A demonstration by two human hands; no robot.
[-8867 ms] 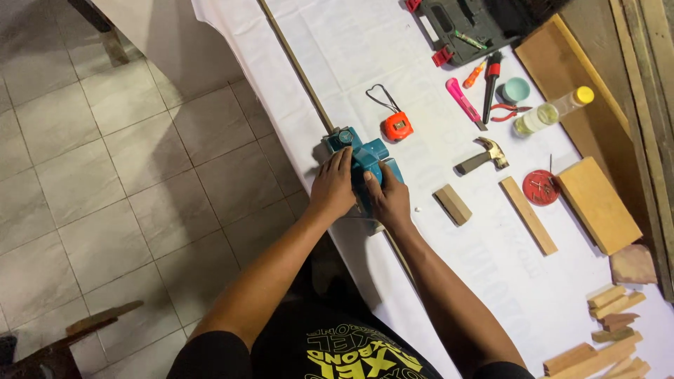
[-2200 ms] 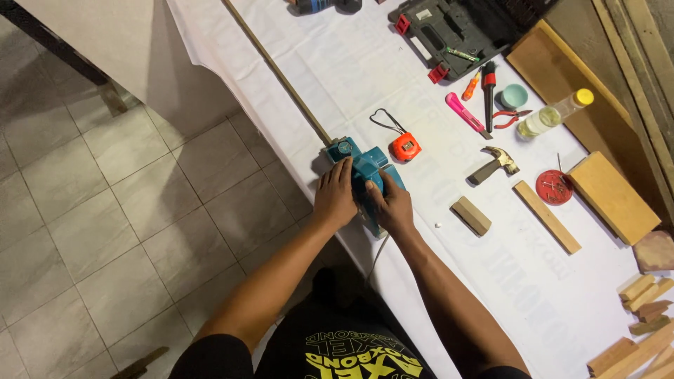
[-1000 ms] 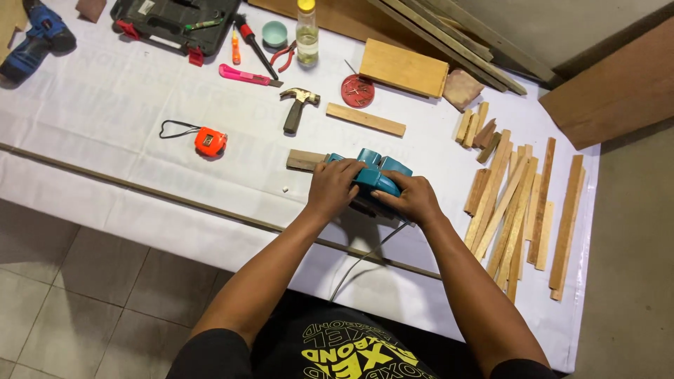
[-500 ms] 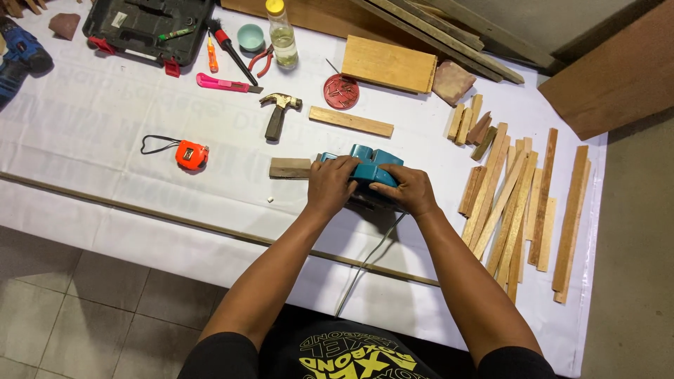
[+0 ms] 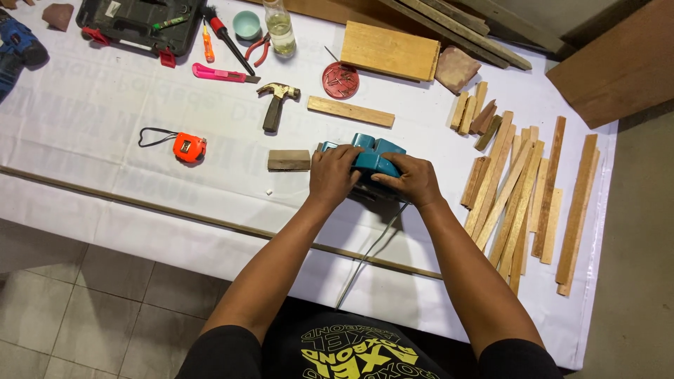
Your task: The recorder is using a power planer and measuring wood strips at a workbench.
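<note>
Both of my hands grip a teal electric hand planer (image 5: pixel 372 156) that rests on the white-covered table (image 5: pixel 105 133). My left hand (image 5: pixel 333 175) wraps its left side, and my right hand (image 5: pixel 411 180) holds its right side and rear. A grey cord (image 5: pixel 365 256) runs from the tool toward me over the table's front edge. A small wooden block (image 5: pixel 288 160) lies just left of my left hand. A long thin wooden strip (image 5: pixel 175 214) lies along the front of the table.
Several wooden slats (image 5: pixel 519 189) lie to the right. Behind the planer are a short plank (image 5: pixel 350 111), hammer (image 5: pixel 275 104), red lid of nails (image 5: pixel 340 79), wooden board (image 5: pixel 390 50), bottle (image 5: pixel 280 25), cutter (image 5: pixel 217 73), tool case (image 5: pixel 140 24). An orange tape measure (image 5: pixel 188 147) lies left.
The view has swung around from the table's end to its long side. Both hands stay on the planer, which now sits near the small block and the slats.
</note>
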